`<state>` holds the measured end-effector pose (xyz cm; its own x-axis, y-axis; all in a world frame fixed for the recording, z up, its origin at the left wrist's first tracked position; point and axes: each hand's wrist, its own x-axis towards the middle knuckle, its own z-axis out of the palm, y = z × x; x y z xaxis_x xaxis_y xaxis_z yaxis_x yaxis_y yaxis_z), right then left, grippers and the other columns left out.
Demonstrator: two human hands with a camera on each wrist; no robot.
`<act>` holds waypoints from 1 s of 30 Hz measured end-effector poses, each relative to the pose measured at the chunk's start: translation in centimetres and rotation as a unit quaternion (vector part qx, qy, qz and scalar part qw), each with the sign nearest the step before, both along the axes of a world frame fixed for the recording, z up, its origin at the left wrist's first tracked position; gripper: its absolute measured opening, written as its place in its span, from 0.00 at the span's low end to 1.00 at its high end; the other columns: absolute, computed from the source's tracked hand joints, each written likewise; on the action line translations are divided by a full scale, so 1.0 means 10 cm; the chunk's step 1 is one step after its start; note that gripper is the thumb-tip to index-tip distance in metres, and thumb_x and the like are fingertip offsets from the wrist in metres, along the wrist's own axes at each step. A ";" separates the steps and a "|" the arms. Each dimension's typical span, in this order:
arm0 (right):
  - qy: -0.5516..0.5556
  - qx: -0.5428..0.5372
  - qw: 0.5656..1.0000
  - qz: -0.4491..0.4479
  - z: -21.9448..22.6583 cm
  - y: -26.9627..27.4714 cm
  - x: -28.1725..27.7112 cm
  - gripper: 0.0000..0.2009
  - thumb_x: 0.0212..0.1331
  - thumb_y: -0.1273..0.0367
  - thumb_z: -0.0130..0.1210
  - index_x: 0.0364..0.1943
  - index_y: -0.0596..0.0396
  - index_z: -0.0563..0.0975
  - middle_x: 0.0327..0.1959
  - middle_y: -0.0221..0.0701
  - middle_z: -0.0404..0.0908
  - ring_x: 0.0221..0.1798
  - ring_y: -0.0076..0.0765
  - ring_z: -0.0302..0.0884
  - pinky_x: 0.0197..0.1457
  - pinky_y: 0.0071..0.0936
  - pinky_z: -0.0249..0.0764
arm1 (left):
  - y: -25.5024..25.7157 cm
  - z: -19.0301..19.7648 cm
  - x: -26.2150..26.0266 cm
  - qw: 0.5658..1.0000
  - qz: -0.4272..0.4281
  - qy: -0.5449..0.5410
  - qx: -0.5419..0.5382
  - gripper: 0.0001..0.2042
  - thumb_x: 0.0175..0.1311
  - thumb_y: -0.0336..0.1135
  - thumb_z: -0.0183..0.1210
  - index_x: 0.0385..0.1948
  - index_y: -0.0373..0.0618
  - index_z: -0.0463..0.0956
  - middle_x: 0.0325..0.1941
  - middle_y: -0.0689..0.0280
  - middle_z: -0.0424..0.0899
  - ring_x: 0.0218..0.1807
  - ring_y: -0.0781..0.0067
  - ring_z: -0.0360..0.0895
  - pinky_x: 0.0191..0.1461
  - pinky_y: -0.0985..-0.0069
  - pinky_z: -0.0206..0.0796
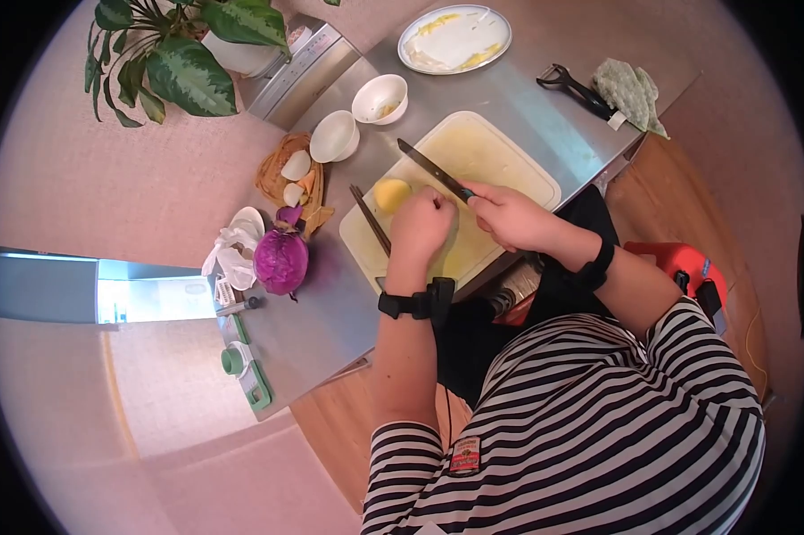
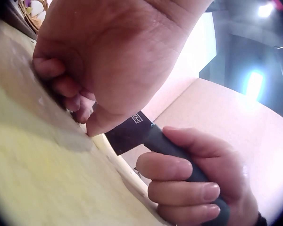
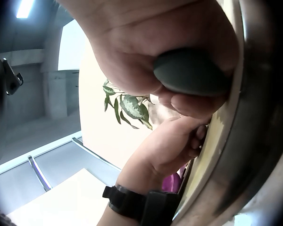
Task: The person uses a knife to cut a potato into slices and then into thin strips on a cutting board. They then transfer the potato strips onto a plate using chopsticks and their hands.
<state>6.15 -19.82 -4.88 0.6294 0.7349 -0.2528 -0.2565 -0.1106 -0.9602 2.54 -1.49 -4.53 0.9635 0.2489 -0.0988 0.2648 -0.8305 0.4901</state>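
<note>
My right hand [image 1: 511, 217] grips the dark handle of a kitchen knife [image 1: 430, 167], its blade pointing to the far left across the cutting board [image 1: 518, 159]. Beside it, low on the board, is my left hand [image 1: 422, 223], fingers curled inward with the tips at the surface. In the left wrist view the knife blade [image 2: 127, 136] passes just beyond the left thumb; nothing shows between those fingers. A peeled yellow potato-like piece [image 1: 390, 193] lies just past the left knuckles. Dark chopsticks [image 1: 369, 219] lie along the board's left side.
Two white bowls [image 1: 335, 136] and an oval plate [image 1: 420, 64] with yellow scraps stand behind the board. Leftward are a woven basket [image 1: 272, 169], a purple cabbage [image 1: 281, 263] and a green-and-white slicer [image 1: 255, 383]. A black peeler [image 1: 580, 89] and cloth [image 1: 625, 87] lie far right.
</note>
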 end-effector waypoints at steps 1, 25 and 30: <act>-0.001 0.002 1.000 0.000 -0.01 -0.01 0.00 0.25 0.73 0.63 0.37 0.73 0.50 0.61 0.20 0.26 0.67 0.12 0.22 0.61 0.16 0.24 0.65 | 0.00 -0.01 0.00 1.000 0.000 -0.001 0.002 0.15 0.60 0.43 0.57 0.36 0.39 0.80 0.35 0.50 0.85 0.41 0.48 0.82 0.46 0.62 0.72; -0.006 0.023 1.000 0.002 -0.02 -0.07 0.01 0.27 0.72 0.66 0.38 0.75 0.51 0.57 0.22 0.25 0.66 0.14 0.21 0.63 0.19 0.23 0.67 | 0.04 -0.03 -0.07 0.999 -0.011 -0.013 -0.052 0.13 0.62 0.40 0.57 0.37 0.39 0.81 0.31 0.58 0.84 0.34 0.65 0.80 0.43 0.71 0.70; 0.013 0.029 0.999 0.008 0.01 -0.06 0.02 0.25 0.73 0.66 0.38 0.74 0.49 0.59 0.22 0.24 0.65 0.14 0.19 0.61 0.18 0.21 0.65 | 0.11 -0.06 -0.11 0.991 -0.006 -0.004 -0.131 0.13 0.61 0.41 0.58 0.38 0.41 0.81 0.32 0.59 0.84 0.36 0.64 0.81 0.44 0.70 0.70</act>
<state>6.30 -20.39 -4.77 0.6106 0.7591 -0.2258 -0.2794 -0.0603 -0.9583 1.45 -0.35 -5.14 0.9674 0.2033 -0.1513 0.2506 -0.6776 0.6914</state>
